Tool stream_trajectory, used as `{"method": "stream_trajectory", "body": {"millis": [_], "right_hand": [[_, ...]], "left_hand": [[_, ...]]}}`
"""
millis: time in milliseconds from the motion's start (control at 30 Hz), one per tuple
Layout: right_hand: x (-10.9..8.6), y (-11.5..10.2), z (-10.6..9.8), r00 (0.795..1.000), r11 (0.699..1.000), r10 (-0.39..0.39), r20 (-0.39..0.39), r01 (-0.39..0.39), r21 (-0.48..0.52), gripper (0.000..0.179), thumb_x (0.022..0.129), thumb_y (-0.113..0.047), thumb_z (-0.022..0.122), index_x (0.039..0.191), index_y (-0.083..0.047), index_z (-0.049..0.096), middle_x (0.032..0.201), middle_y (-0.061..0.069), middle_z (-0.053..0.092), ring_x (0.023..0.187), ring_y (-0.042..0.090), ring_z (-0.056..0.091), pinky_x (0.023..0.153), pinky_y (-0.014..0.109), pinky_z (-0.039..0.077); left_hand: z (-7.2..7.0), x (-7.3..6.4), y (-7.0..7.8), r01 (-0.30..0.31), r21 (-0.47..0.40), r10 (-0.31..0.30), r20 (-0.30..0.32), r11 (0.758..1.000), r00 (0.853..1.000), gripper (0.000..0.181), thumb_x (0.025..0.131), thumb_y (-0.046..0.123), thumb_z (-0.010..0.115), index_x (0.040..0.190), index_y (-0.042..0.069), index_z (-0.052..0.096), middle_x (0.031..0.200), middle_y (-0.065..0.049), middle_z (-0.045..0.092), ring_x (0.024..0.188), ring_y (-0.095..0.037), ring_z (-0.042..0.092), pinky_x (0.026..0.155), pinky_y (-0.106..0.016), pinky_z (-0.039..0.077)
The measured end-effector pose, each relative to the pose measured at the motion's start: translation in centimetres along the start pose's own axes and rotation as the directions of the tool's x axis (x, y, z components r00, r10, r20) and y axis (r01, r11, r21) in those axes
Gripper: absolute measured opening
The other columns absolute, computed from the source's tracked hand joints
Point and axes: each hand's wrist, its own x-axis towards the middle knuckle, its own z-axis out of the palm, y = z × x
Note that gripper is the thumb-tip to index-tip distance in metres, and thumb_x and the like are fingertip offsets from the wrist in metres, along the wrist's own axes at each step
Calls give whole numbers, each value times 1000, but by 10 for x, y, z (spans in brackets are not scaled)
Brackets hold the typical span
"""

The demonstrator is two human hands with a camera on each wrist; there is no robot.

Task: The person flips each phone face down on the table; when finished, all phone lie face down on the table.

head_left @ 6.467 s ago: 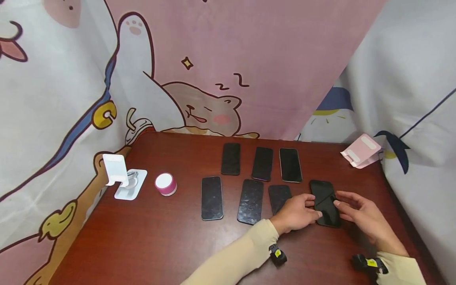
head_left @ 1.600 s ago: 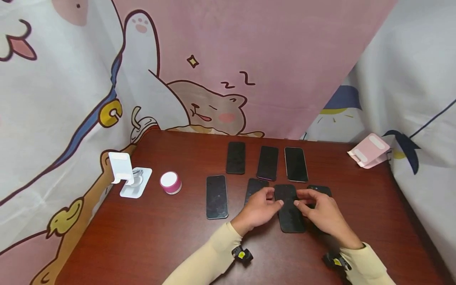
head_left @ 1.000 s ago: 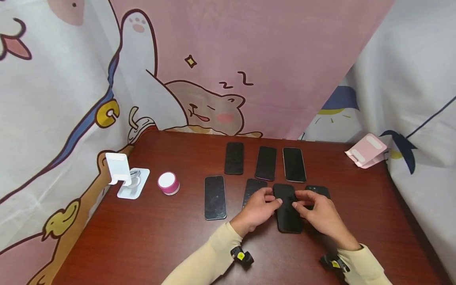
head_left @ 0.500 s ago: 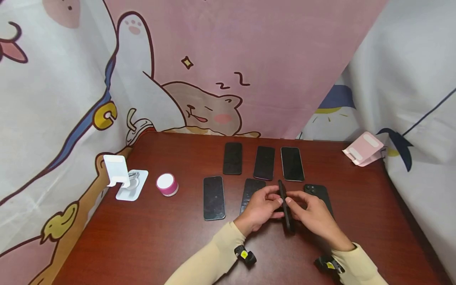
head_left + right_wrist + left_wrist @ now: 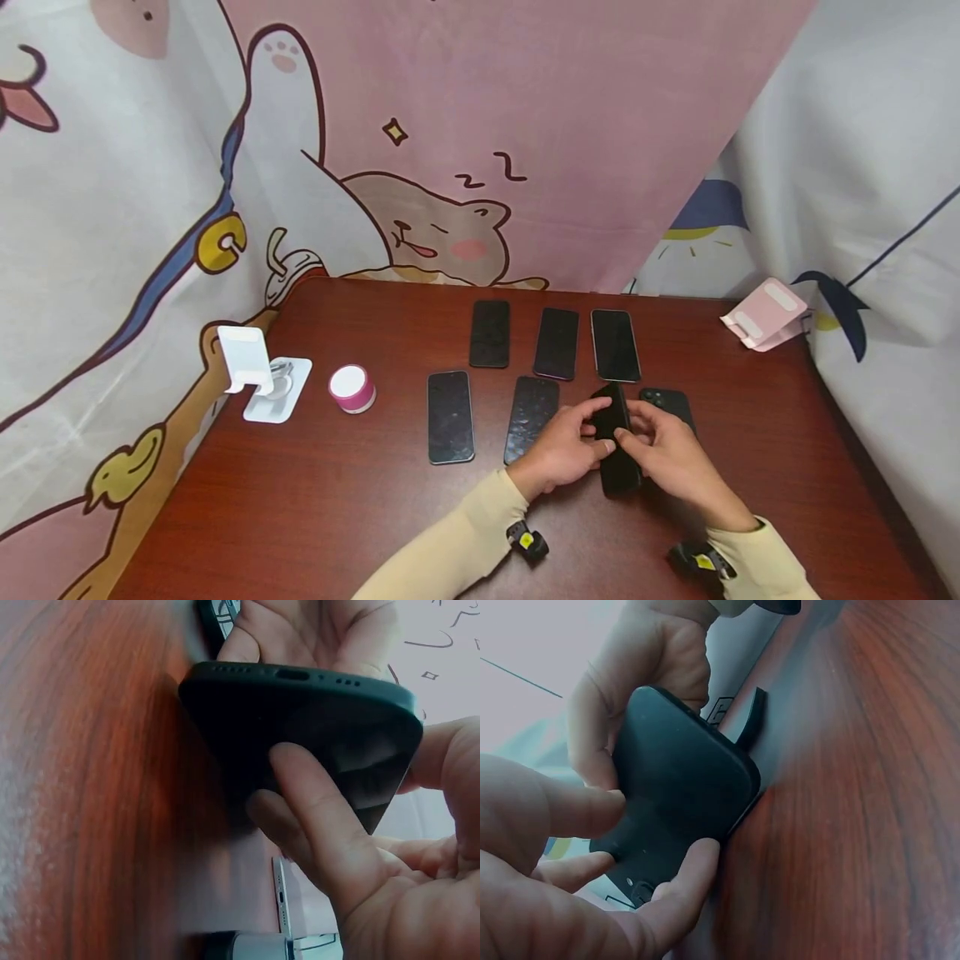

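A black smartphone [image 5: 617,458] is tilted up off the table between both hands. My left hand [image 5: 562,448] holds it from the left, fingertips on its plain dark back [image 5: 679,776], with the camera lens at the far end. My right hand [image 5: 671,454] pinches it on the right, thumb at the edge, fingers on the glossy face [image 5: 360,750]. The charging port shows on the near short edge in the right wrist view. Beside my right hand lies another phone [image 5: 675,407], its camera side up. Just left of my left hand is a phone with a smudged screen [image 5: 528,412].
Further phones lie flat: one at front left [image 5: 451,417], and a back row of a black phone [image 5: 490,333], a second phone [image 5: 557,343] and a silver-edged phone [image 5: 616,345]. A white stand [image 5: 247,358], a pink-and-white jar [image 5: 352,389] and a pink stand [image 5: 767,317] stand outward.
The phone between my hands has gone from lying flat to standing on edge, then to tilted with its back showing. Earlier, both hands were at a phone farther right.
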Motion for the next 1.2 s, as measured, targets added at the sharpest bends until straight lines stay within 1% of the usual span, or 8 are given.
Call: {"method": "stream_trajectory", "body": {"millis": [167, 333, 433, 500, 600, 767, 1000, 1200], "right_hand": [[-1, -2, -4, 1000, 1000, -9, 1, 9, 15, 52, 104, -8, 65, 150, 7, 47, 132, 30, 69, 94, 20, 79, 58, 30, 60], [-7, -13, -10, 998, 996, -43, -42, 46, 77, 53, 104, -7, 66, 151, 7, 46, 135, 33, 67, 100, 25, 80, 69, 33, 65], [-11, -20, -11, 996, 989, -70, -61, 78, 126, 51, 103, -6, 66, 150, 5, 48, 134, 33, 67, 97, 17, 80, 71, 34, 66], [-12, -24, -11, 994, 984, -89, -62, 97, 149, 51, 103, -6, 66, 150, 4, 48, 134, 33, 67, 96, 13, 80, 70, 35, 66], [-12, -27, -9, 993, 981, -99, -66, 109, 162, 50, 104, -7, 65, 150, 2, 48, 132, 32, 68, 97, 10, 79, 70, 36, 66], [-11, -26, -7, 993, 984, -65, -99, 80, 157, 51, 104, -7, 66, 150, 2, 48, 129, 31, 69, 93, 9, 79, 69, 34, 66], [-6, -15, -7, 989, 1000, 6, -151, -1, 29, 58, 98, -18, 77, 148, 0, 52, 122, 24, 75, 84, 5, 76, 61, 33, 63], [-3, 1, -8, 988, 996, 78, -133, -82, -23, 66, 95, -23, 82, 148, 3, 53, 120, 25, 75, 84, 12, 78, 63, 32, 65]], "left_hand": [[0, 1, 0, -12, 22, 13, -43, 1000, 999, 55, 97, 5, 74, 149, 17, 60, 135, -12, 52, 115, -19, 61, 72, -27, 63], [-7, 6, 1, -6, -252, -23, -111, 968, 994, 44, 98, 4, 71, 140, 7, 59, 128, -12, 60, 102, -17, 67, 79, -39, 66], [-12, 7, 0, 45, -387, -85, -86, 921, 993, 40, 98, 4, 70, 136, 5, 58, 120, -12, 62, 95, -19, 68, 81, -47, 66], [-15, 7, 0, 81, -411, -111, -51, 908, 993, 36, 99, 6, 70, 133, 5, 58, 115, -10, 65, 93, -19, 69, 80, -48, 66], [-18, 7, 0, 100, -409, -118, -20, 907, 993, 32, 100, 9, 71, 129, 6, 59, 106, -7, 67, 91, -17, 69, 75, -45, 66], [-22, 10, 2, 77, -375, -103, -50, 924, 993, 28, 98, 7, 73, 124, 6, 61, 99, -3, 65, 87, -14, 66, 68, -39, 66], [-28, 7, 2, 55, -297, -86, -93, 953, 992, 29, 99, 5, 70, 128, 5, 64, 109, -8, 67, 93, -16, 70, 75, -47, 66], [-27, 1, 2, 56, -154, -72, -99, 987, 993, 39, 100, 9, 71, 139, 4, 65, 116, -8, 68, 97, -14, 70, 78, -39, 66]]}}
